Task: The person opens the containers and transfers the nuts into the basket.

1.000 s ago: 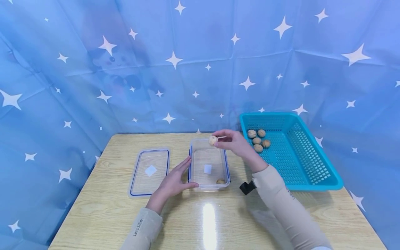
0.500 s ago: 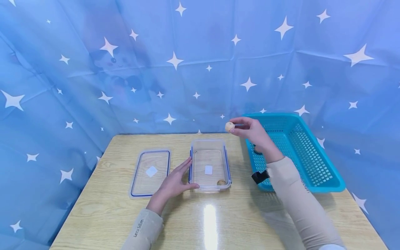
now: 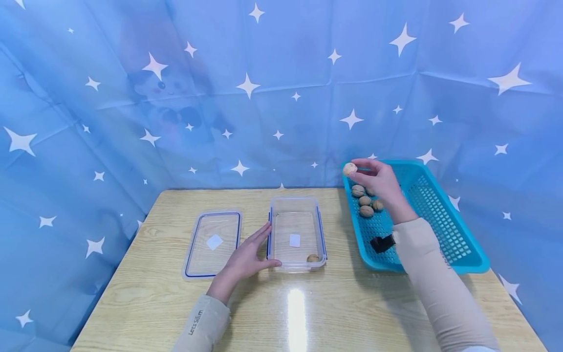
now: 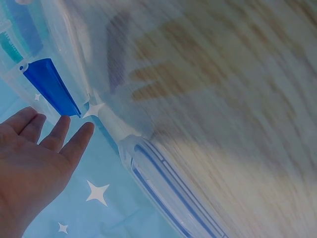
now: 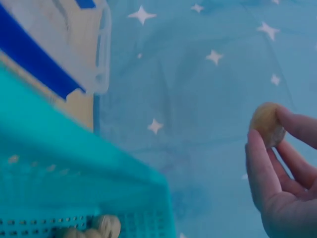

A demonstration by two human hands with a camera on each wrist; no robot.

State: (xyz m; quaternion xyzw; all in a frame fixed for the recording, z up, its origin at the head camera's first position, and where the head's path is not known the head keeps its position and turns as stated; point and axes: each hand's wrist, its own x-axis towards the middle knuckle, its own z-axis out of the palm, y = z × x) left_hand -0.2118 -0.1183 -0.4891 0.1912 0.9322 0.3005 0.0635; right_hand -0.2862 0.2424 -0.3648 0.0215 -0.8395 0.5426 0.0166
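My right hand pinches a pale walnut between thumb and fingertips, held up over the back left corner of the turquoise basket. In the right wrist view the same walnut shows at the fingertips. Several walnuts lie in the basket's left part, below that hand. With fingers spread, my left hand rests against the left side of a clear plastic box with blue clips. One walnut sits in the box's front right corner.
A clear lid with a blue seal lies on the wooden table, left of the box. Behind the table hangs a blue cloth with white stars. A black wrist strap piece juts from the right sleeve over the basket.
My right hand has moved right with the pinched walnut, from above the box to over the basket's back left corner. The left hand stays at the box.
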